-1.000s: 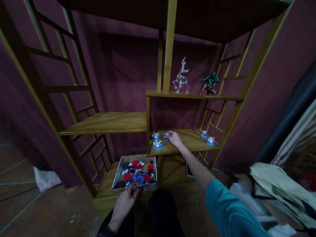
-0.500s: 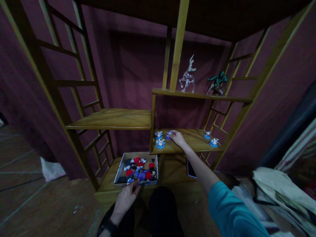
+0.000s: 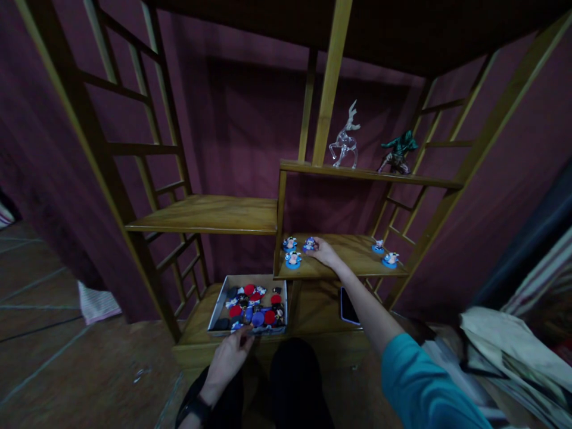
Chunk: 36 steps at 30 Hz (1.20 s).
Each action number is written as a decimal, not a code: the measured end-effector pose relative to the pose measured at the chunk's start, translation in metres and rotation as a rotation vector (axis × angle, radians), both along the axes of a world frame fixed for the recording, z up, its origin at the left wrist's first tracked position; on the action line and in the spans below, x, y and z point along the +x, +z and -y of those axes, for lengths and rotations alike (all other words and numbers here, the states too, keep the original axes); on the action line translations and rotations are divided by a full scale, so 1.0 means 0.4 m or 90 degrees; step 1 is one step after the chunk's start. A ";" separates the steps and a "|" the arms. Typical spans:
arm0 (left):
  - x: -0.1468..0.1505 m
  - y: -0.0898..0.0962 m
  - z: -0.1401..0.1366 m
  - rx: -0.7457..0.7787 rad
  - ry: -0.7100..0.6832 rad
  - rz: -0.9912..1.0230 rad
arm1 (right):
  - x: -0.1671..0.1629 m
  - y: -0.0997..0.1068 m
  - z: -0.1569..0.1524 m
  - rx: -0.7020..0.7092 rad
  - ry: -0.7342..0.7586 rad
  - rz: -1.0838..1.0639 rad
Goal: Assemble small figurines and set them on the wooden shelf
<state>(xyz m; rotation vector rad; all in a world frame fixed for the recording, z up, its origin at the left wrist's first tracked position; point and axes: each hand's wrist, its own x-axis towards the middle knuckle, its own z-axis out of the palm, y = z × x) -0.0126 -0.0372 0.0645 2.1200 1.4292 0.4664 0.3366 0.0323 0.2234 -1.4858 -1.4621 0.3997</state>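
Note:
My right hand [image 3: 325, 252] grips a small purple figurine [image 3: 308, 244] by its side, upright over the lower right shelf [image 3: 348, 256]. I cannot tell if its base touches the wood. Left of it stand two blue-based figurines [image 3: 292, 260], one behind the other. Two more, a smaller one [image 3: 378, 246] and a larger one [image 3: 390, 260], stand at the shelf's right end. My left hand [image 3: 232, 353] is at the front rim of a shallow cardboard box [image 3: 215, 310], fingers curled against it. Inside lie many jumbled figurines with red, purple and black bases [image 3: 258, 319].
On the upper right shelf stand a clear deer figure [image 3: 345, 140] and a green-and-brown figure [image 3: 399, 152]. A phone-like dark slab [image 3: 348, 307] lies on the bottom board. Wooden posts [image 3: 331, 83] divide the shelving. Folded cloth and bags [image 3: 491, 333] sit at the right.
The purple figurine is turned so that its front shows more, still in my right hand. My left hand stays at the box. The view has shifted slightly.

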 end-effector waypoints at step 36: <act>-0.026 0.065 0.049 0.007 0.081 0.011 | -0.214 -0.069 0.312 0.261 -0.104 -0.027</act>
